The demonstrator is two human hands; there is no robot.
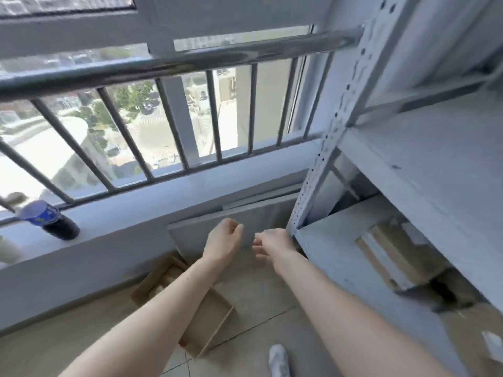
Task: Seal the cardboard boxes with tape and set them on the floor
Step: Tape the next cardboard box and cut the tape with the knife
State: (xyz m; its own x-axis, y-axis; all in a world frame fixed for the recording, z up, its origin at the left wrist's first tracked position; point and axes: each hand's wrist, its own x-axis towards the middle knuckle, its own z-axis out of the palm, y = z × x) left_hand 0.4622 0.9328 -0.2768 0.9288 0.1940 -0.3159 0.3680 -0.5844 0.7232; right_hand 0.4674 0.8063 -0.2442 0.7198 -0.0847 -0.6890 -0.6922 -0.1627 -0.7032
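An open brown cardboard box (202,326) lies on the tiled floor under my left forearm, its flaps spread and its inside showing. Both arms reach forward over it. My left hand (224,236) hangs with loosely curled fingers and holds nothing. My right hand (268,242) is beside it, fingers relaxed, also holding nothing, close to the shelf post. More cardboard (392,257) with a pale strip lies on the lower shelf at the right. No tape roll is in view.
A grey metal shelving unit (424,164) fills the right side. A flat grey panel (236,227) leans against the wall under the window sill. A dark bottle (50,220) stands on the sill. A railing (174,66) bars the window. My white shoe (279,360) is below.
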